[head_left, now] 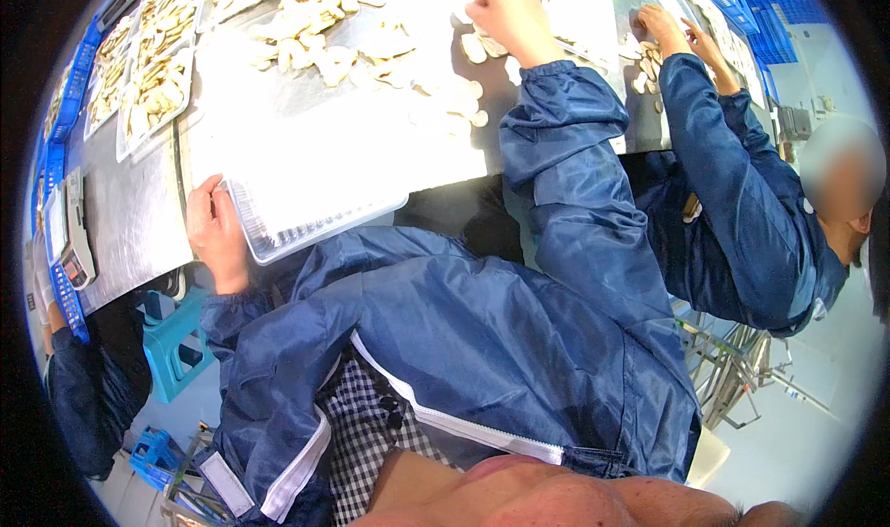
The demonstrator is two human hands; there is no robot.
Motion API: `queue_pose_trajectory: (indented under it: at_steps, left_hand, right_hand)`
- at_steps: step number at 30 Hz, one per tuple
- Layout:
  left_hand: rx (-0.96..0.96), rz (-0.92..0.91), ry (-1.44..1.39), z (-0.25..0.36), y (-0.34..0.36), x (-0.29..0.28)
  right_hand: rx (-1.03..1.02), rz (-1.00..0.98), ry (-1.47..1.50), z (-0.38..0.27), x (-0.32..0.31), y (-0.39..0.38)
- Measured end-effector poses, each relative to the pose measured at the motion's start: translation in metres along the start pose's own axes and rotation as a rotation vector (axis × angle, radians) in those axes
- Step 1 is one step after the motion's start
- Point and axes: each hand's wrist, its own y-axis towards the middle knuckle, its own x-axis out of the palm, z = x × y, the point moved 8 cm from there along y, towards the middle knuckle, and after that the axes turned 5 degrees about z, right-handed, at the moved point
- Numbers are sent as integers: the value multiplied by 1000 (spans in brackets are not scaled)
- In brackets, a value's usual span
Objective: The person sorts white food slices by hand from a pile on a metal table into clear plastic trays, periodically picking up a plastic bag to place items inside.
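My left hand point(218, 235) grips the left edge of a clear plastic tray point(320, 237), which juts past the table's near edge. Strong glare washes out most of the tray's inside. Farther out, my right hand point(514, 22) is over the table with its fingers curled down and closed. Pale flat slices point(475, 49), like sliced mushroom, lie just below those fingers. Whether a slice is between the fingertips is hidden. More loose slices point(311, 40) are heaped between my hands, toward the far side.
Filled trays of slices point(156, 91) stand at the far left, beside a scale point(76, 230) and blue crates point(65, 295). At right, a co-worker's hands point(663, 28) are over other slices. A teal stool point(176, 342) is under the table's left side.
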Motion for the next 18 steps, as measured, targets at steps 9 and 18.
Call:
queue_pose_trajectory:
  at_steps: [9,18]
  left_hand:
    - [-11,4,16,-1,-2,2]
    - [-19,8,-1,-2,0,0]
  right_hand:
    - [28,-53,5,7,-5,-11]
    - [-1,-34,58,18,4,7]
